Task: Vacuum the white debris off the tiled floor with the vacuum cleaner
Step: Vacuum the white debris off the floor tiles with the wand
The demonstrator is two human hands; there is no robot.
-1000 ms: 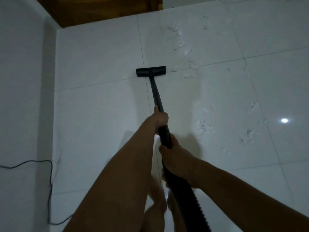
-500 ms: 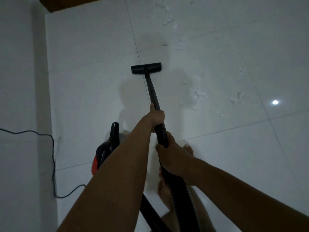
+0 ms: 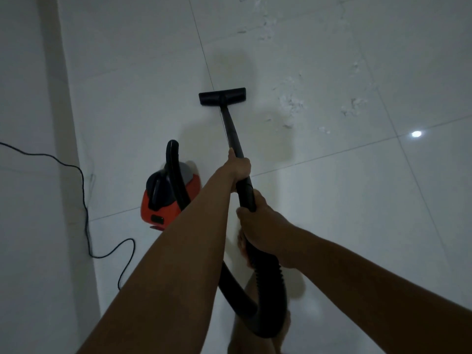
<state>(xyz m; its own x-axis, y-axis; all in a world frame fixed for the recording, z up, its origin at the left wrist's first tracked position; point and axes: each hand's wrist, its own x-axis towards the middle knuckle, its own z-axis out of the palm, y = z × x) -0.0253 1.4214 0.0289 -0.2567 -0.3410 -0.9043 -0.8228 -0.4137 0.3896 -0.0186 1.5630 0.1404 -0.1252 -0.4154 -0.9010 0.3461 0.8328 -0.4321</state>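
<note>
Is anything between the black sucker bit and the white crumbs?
No. Only bare white tiled floor lies between the flat black vacuum nozzle and the nearest white debris, to its right. The left hand and right hand grip its black wand.

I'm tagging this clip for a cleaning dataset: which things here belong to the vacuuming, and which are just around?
Job:
floor nozzle
tube, gripped by left hand and right hand
hose
orange vacuum cleaner
white debris
tiled floor

Just around:
black cord by the wall, its end hidden
light spot on a tile
</note>
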